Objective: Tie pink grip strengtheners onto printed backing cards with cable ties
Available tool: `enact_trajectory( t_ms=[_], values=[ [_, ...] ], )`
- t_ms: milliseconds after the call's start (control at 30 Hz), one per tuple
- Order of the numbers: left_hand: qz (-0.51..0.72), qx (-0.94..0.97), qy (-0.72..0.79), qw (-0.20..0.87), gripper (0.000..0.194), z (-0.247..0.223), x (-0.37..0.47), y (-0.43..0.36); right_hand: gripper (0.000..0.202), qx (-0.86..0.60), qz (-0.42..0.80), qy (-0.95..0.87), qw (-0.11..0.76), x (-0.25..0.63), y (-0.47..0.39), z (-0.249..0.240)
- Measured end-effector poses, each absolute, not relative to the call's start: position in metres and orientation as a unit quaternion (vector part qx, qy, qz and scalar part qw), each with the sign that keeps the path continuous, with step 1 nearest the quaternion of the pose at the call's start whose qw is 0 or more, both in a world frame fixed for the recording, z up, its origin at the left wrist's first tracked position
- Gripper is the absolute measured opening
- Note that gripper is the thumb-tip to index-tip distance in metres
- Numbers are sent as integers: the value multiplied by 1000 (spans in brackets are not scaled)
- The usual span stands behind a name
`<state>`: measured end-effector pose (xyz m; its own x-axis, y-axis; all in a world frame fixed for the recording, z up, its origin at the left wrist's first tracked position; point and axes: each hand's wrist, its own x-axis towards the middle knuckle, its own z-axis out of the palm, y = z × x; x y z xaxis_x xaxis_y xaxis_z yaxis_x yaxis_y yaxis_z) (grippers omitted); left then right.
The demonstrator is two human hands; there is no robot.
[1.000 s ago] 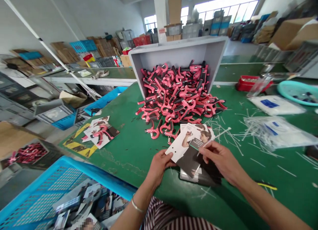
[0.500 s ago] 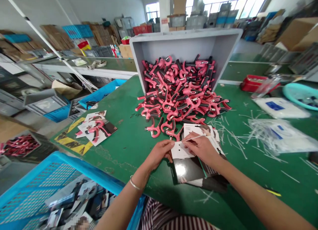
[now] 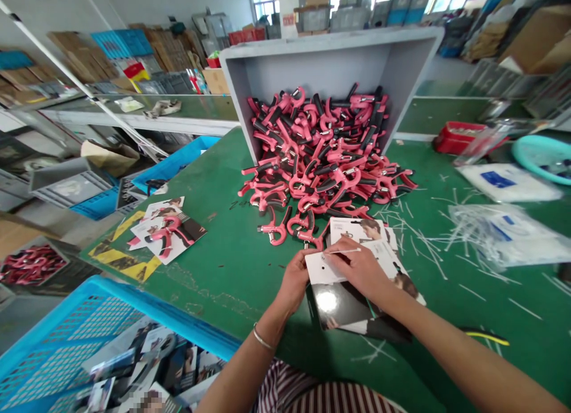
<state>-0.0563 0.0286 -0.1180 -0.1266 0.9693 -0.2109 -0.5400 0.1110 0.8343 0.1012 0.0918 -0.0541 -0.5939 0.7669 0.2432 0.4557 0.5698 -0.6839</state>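
Note:
My left hand grips the left edge of a printed backing card whose white top has small punched holes. My right hand pinches a thin white cable tie at that card's upper edge, by the holes. Its fingertips hide the end of the tie. Under and beside the hands lies a stack of printed cards. Just beyond the hands are pink-and-black hand grip strengtheners, spilling in a heap from a tipped grey bin.
Loose cable ties and plastic bags lie to the right, with a red box behind. A strengthener on cards lies at left. A blue basket of carded goods stands at the near left. A yellow-handled tool lies near my right forearm.
The view has shifted slightly. My left hand has turned more upright along the card's edge. My right hand still pinches the cable tie by the holes, its fingers slightly moved.

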Motion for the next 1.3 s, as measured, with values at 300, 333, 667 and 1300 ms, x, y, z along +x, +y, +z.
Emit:
enact_trajectory(
  t_ms=[300, 333, 667, 1300],
  values=[
    [618, 254, 434, 604, 35, -117, -56, 24, 16, -348, 284, -847, 284, 106, 89, -56],
    [616, 257, 434, 604, 36, -117, -56, 25, 15, -344, 275, -854, 279, 105, 89, -57],
    [566, 301, 548, 537, 11, -115, -67, 6, 10, -367, 347, -815, 283, 107, 88, -50],
    [598, 328, 508, 527, 30, -126, -39, 13, 9, -386, 263, -848, 250, 99, 85, -48]
  ],
)
